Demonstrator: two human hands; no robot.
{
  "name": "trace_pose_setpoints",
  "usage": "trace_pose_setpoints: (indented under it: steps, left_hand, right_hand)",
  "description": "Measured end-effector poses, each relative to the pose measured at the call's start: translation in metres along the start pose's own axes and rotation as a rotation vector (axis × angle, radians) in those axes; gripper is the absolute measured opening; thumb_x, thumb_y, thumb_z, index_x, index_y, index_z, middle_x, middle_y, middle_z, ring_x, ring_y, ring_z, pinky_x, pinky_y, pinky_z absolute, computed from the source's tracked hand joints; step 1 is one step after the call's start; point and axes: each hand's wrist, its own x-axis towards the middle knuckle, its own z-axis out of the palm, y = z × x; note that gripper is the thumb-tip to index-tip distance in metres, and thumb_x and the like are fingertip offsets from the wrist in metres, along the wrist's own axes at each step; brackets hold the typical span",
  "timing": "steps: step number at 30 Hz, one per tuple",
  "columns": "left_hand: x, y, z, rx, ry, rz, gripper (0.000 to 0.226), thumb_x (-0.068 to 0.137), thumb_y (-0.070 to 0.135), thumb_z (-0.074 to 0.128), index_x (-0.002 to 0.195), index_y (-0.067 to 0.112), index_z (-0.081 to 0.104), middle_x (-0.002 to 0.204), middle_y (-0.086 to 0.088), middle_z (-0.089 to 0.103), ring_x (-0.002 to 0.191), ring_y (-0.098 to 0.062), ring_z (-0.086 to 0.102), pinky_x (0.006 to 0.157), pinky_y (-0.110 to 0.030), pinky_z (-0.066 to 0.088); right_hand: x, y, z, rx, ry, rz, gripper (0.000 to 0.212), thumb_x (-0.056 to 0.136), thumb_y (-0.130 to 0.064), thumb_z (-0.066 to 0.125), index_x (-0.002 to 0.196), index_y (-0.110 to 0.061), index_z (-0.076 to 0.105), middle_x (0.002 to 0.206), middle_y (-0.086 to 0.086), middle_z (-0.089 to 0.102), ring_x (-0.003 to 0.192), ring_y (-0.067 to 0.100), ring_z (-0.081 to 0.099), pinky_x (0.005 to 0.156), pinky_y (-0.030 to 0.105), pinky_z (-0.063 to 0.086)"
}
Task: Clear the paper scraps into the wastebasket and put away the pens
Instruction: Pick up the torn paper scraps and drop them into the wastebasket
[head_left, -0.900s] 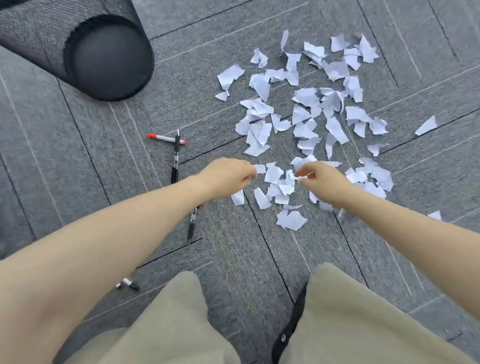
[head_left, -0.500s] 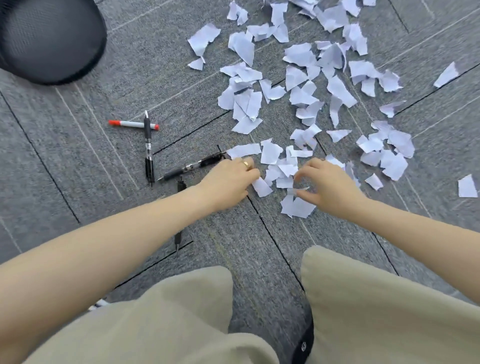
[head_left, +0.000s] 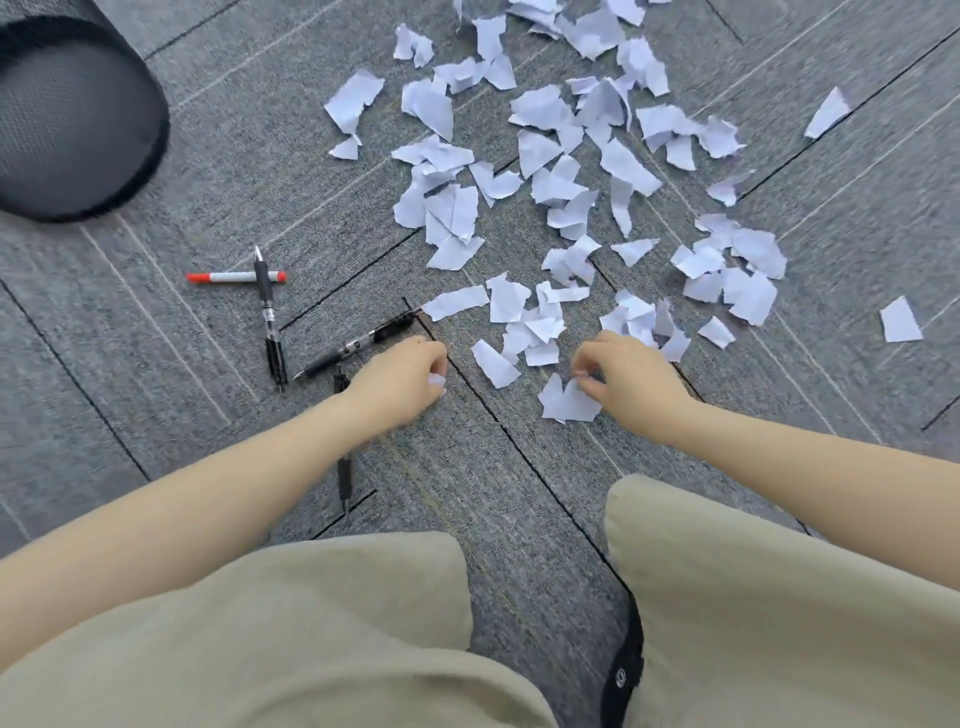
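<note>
Lying on carpet: four pens, one wastebasket.

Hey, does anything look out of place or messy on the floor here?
Yes. Torn paper scraps litter the carpet, and several pens lie loose, a black pen crossed over a red-capped pen. The wastebasket lies tipped on its side at upper left.
</note>
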Motion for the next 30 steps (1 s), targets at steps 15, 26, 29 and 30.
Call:
trace_pose_setpoints:
  steps: [15,26,29,30]
  left_hand:
    - [0.027,0.058,-0.002,0.055,-0.083,0.278,0.008,0.091,0.022,0.055,0.087,0.016,0.056,0.075,0.007,0.054,0.072,-0.016,0.05,0.064,-0.027,0.039]
    - [0.027,0.035,0.013,0.357,0.204,0.344,0.044,0.084,0.037,0.063,0.117,0.011,0.05,0.119,-0.007,0.051,0.105,-0.026,0.051,0.085,-0.032,0.041]
    - [0.026,0.034,0.013,0.373,0.152,0.301,0.041,0.085,0.032,0.063,0.115,0.011,0.047,0.117,-0.007,0.05,0.105,-0.027,0.052,0.083,-0.036,0.045]
    - [0.025,0.036,0.012,0.342,0.125,0.274,0.037,0.086,0.031,0.061,0.113,0.011,0.047,0.114,-0.007,0.051,0.103,-0.027,0.053,0.08,-0.037,0.046]
  right_hand:
    - [-0.015,0.0,-0.012,0.238,-0.306,0.097,0.02,0.078,-0.029,0.072,0.068,-0.023,0.055,0.07,-0.01,0.056,0.068,0.013,0.055,0.064,0.029,0.042]
    - [-0.015,0.018,0.004,0.081,0.01,0.035,0.043,0.076,-0.028,0.073,0.114,-0.016,0.055,0.112,0.004,0.054,0.099,0.025,0.055,0.08,0.039,0.047]
    - [-0.012,0.018,0.005,0.051,0.002,-0.011,0.034,0.078,-0.026,0.071,0.107,-0.016,0.056,0.104,0.002,0.058,0.094,0.024,0.056,0.075,0.036,0.045]
    - [-0.012,0.017,0.005,0.032,-0.002,-0.031,0.03,0.078,-0.024,0.07,0.104,-0.016,0.057,0.099,0.001,0.06,0.091,0.023,0.056,0.07,0.033,0.041]
